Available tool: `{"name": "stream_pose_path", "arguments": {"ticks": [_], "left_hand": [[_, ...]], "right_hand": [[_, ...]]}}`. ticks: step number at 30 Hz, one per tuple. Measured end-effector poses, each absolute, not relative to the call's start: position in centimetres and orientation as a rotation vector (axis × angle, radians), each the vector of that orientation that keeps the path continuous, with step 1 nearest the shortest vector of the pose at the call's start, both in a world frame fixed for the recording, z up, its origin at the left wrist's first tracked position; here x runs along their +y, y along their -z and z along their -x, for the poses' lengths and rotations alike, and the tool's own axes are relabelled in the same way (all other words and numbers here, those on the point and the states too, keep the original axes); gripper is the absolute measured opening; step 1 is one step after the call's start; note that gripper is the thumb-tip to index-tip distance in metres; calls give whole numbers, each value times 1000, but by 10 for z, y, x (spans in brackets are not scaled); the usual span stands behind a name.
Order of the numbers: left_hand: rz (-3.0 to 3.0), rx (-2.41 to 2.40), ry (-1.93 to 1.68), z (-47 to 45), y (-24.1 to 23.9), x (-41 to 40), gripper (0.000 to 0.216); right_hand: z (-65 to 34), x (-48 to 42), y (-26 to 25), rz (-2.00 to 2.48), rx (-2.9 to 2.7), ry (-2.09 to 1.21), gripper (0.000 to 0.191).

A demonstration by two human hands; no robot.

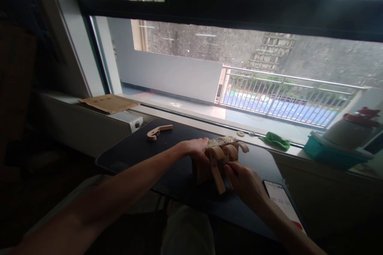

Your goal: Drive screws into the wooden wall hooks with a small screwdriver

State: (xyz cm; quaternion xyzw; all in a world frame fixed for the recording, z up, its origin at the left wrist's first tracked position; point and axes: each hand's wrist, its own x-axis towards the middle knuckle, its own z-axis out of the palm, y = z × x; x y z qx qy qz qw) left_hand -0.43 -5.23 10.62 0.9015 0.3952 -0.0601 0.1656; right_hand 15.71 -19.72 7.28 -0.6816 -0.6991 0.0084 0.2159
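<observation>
On the dark table stands a wooden piece with curved hooks (219, 183), its pale, mottled top (222, 141) facing up. My left hand (198, 148) grips it from the left side, with most of its fingers hidden behind it. On its near right side, my right hand (241, 179) is closed in a pinch beside the hooks. A thin dark tip shows at those fingers, too small and dim to name. Farther back to the left lies a loose curved wooden hook (153, 133), apart from both hands, with small screws or pegs standing out of it.
A phone (283, 203) showing a timer lies at the table's right edge. Along the window sill are a green cloth (274, 139), a small ring-shaped roll (240, 133) and a teal box (332, 153). A brown envelope (110, 103) rests on the radiator at left.
</observation>
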Motion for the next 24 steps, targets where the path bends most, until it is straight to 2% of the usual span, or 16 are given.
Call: {"name": "stream_pose_path", "arguments": {"ticks": [3,6,9,14,16,19,24], "left_hand": [[-2562,1124,183,4,-109,-54,81],[-2557,1114,188,4,-111,-55,80],[-2554,1120,190,4,-111,-55,81],[-2550,1119,176,5,-108,-52,81],[-2541,1115,165,5,-107,-51,80],[-2536,1117,160,6,-107,-51,79],[-2553,1113,154,6,-109,-55,78]], "right_hand": [[-158,-196,-72,1876,-1821,-302,38],[-158,-197,-77,1896,-1872,-322,31],[-156,-200,-86,1880,-2006,-79,28],[-155,-201,-92,1658,-2334,600,19],[-158,-199,-88,1598,-2382,724,17],[-159,-198,-79,1668,-2284,597,17],[-155,-200,-67,1875,-1846,-57,32]]}}
